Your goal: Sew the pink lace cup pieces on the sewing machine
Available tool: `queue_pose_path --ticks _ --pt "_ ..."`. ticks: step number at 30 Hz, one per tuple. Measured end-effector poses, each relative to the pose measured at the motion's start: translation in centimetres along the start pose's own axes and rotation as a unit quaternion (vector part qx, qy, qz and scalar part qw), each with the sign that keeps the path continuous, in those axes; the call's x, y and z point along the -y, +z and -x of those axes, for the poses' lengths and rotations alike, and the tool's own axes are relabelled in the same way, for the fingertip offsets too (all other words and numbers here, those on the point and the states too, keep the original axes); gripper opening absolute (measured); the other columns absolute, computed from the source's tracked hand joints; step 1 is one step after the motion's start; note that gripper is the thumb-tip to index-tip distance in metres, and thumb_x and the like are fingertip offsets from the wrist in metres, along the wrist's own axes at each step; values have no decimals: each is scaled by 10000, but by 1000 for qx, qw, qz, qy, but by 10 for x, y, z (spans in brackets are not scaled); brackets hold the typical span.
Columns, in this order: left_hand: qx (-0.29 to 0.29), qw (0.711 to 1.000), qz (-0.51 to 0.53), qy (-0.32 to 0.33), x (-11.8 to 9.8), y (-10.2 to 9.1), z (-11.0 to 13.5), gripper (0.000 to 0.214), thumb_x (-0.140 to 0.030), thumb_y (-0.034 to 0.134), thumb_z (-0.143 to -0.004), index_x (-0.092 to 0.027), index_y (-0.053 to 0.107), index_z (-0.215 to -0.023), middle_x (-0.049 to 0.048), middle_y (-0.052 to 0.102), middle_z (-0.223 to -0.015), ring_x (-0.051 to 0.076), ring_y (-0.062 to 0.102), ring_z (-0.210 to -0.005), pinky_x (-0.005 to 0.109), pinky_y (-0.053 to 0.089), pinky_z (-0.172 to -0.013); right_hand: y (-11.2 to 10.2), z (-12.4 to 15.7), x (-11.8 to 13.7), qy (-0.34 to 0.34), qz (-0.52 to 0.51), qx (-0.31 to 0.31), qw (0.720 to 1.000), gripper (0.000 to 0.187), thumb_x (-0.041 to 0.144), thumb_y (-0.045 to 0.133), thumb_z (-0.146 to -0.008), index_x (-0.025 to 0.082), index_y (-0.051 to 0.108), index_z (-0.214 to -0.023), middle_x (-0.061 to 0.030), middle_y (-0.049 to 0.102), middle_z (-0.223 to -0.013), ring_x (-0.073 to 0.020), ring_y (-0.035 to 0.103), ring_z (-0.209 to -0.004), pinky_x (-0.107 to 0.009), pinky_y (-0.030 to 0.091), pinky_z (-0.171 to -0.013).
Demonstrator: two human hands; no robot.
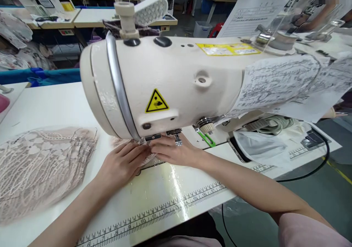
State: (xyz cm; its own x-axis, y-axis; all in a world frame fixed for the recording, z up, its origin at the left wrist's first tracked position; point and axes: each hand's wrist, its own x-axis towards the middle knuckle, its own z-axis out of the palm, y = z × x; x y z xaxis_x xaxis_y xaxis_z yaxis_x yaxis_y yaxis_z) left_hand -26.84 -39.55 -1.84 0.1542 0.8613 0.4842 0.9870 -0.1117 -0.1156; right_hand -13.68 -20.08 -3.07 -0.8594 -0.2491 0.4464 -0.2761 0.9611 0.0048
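A white sewing machine (176,78) spans the middle of the view, its head above both hands. Under it lies a piece of pale pink lace fabric (147,160), partly hidden by fingers and machine. My left hand (123,162) presses on the lace from the left, fingers closed together along it. My right hand (173,149) meets it from the right, fingers bent onto the same lace; the machine head hides some of them. The needle area is out of sight behind the machine's head. A stack of pink lace pieces (46,166) rests on the table to the left.
A printed ruler (154,215) runs along the table's front edge. Right of the machine's needle end are green snips (207,140), a phone-like dark object under white cloth (261,146) and a black cable (327,155). Paper sheets (280,82) cover the machine arm. Another person works behind.
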Motion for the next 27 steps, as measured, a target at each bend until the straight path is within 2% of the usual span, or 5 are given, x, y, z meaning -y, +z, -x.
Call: queue_pose_path --ticks 5,12,16,22,27 --pt "20 1000 1 -13 -2 4 2 347 -128 518 -920 -67 571 -1257 126 671 -1229 245 630 -1124 388 535 -943 -4 1 -1 -28 27 -21 999 174 208 481 -982 260 644 -1014 76 710 -1015 -102 594 -749 -277 360 -493" --pt "36 999 2 -28 -1 8 8 532 -195 505 -941 -136 397 -1459 99 651 -1279 243 637 -1148 395 536 -963 -3 -3 -3 -38 16 -32 999 182 162 513 -966 280 651 -972 72 708 -882 -79 563 -656 -250 364 -481" --pt "42 998 15 -36 0 6 8 501 -212 502 -941 -148 444 -1434 94 653 -1278 244 647 -1130 396 536 -959 -1 -3 -2 -59 33 -76 995 219 133 495 -963 275 653 -912 95 718 -892 -73 586 -682 -237 406 -490" --pt "59 996 21 -57 1 5 9 433 -247 484 -948 -180 527 -1373 79 640 -1302 236 643 -1136 388 532 -975 6 -2 -3 -83 -10 -92 992 191 131 507 -957 243 657 -920 59 714 -874 -89 651 -839 -218 502 -595" --pt "79 995 14 -50 2 3 10 397 -259 473 -956 -155 567 -1328 96 639 -1301 248 638 -1145 397 546 -954 10 -3 -4 -94 -30 -134 986 166 117 538 -935 231 647 -881 83 708 -830 -76 654 -816 -211 498 -582"
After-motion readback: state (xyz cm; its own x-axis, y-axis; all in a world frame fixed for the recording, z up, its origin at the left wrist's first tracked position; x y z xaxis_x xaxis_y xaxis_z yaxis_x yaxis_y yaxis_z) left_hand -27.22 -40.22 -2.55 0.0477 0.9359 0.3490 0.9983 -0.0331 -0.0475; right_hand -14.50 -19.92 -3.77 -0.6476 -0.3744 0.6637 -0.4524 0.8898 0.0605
